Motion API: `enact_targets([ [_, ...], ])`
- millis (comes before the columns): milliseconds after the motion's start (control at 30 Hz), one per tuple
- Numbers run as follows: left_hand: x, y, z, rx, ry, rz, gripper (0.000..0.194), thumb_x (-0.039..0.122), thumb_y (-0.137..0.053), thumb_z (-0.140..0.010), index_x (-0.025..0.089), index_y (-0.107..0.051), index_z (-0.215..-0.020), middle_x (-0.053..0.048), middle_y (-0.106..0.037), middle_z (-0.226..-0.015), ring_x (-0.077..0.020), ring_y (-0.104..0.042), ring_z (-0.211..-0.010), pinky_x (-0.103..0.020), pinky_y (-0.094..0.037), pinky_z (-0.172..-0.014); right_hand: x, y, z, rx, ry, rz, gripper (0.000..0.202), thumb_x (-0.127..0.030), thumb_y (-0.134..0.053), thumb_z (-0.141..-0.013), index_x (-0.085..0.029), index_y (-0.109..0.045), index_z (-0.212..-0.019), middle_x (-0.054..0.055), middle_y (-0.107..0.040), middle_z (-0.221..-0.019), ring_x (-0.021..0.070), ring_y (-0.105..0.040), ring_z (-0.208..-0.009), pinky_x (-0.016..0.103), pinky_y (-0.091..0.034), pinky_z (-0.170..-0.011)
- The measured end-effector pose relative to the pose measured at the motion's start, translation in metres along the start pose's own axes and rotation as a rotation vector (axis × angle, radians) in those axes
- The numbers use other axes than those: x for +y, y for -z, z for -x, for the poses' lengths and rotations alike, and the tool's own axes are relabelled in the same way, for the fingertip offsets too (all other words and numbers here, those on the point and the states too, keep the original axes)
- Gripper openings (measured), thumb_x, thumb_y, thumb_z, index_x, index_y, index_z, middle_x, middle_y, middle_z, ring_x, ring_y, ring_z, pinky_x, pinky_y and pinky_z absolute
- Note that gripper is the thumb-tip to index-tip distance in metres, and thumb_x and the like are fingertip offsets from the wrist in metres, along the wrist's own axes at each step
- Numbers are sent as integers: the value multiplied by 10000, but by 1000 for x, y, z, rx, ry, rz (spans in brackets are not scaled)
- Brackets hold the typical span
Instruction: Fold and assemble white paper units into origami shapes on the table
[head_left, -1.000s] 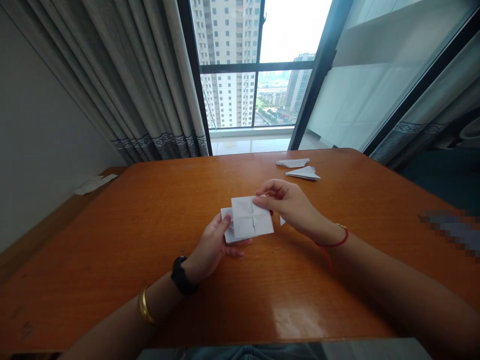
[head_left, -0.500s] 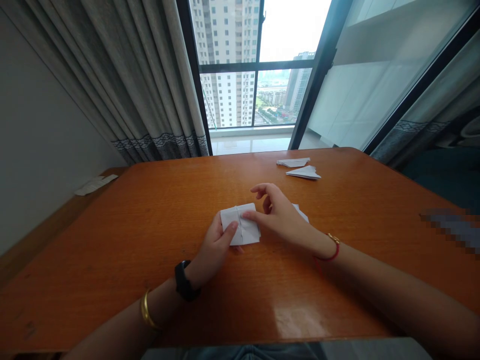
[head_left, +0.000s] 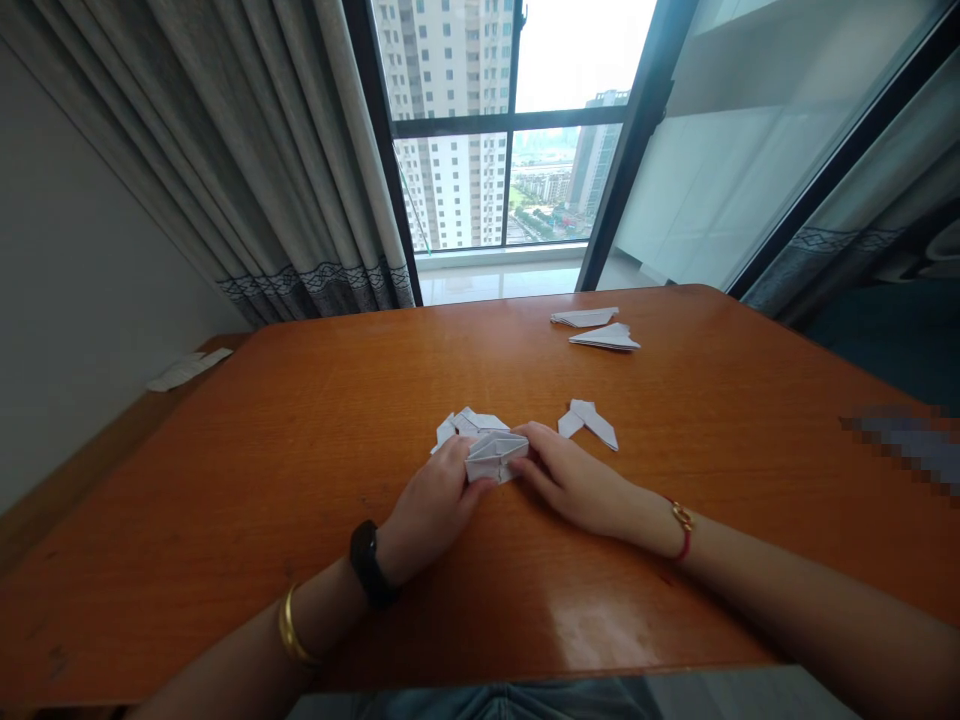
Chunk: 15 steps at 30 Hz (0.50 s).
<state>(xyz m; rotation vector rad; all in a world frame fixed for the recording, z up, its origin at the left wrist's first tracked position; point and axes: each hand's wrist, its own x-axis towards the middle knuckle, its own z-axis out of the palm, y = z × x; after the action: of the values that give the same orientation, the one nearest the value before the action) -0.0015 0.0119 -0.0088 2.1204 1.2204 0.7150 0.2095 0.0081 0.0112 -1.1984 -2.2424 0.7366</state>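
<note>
A small folded white paper (head_left: 497,457) is held upright between both hands, its layers parted along the top. My left hand (head_left: 435,505) pinches its left end, and my right hand (head_left: 574,480) grips its right end. Just behind it, other folded white paper pieces (head_left: 480,420) show on the table. A bent, V-shaped white paper piece (head_left: 592,420) lies to the right, just beyond my right hand.
The brown wooden table (head_left: 337,400) spans the view. Two folded papers, one long (head_left: 585,317) and one pointed (head_left: 606,337), lie near its far edge. White papers (head_left: 187,370) rest by the left wall. A blurred object (head_left: 911,455) is at the right.
The folded paper has been tilted from flat to upright and its layers have parted. My right hand has moved down and closed on its right end. The V-shaped piece is now fully uncovered.
</note>
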Motion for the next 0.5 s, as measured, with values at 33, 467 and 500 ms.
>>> enact_targets([
  [33, 0, 0, 0, -1, 3, -7, 311, 193, -598, -856, 171, -530, -1159, -105, -604, -1175, -256, -555, -1096, -418, -427, -974, -1, 0, -1, -3, 15, 1, 174, -194, -430, -954, -155, -513, -1102, 112, -605, -1048, 216, -564, -933, 356, -451, -833],
  [467, 10, 13, -5, -27, 17, 82, 154, 275, -614, -837, 157, -614, -738, -2, -584, -701, -139, -505, -643, -235, -374, -582, -4, 5, 2, -36, -5, -105, 191, -265, -574, -901, -185, -571, -1075, 37, -630, -948, 160, -551, -773, 279, -422, -692],
  [500, 11, 12, -4, -17, 5, 72, 160, 279, -614, -836, 156, -614, -733, -2, -581, -698, -138, -502, -643, -235, -372, -585, -5, 4, 2, -9, -6, -114, 156, -280, -564, -911, -183, -588, -1031, 30, -630, -908, 154, -543, -751, 277, -414, -680],
])
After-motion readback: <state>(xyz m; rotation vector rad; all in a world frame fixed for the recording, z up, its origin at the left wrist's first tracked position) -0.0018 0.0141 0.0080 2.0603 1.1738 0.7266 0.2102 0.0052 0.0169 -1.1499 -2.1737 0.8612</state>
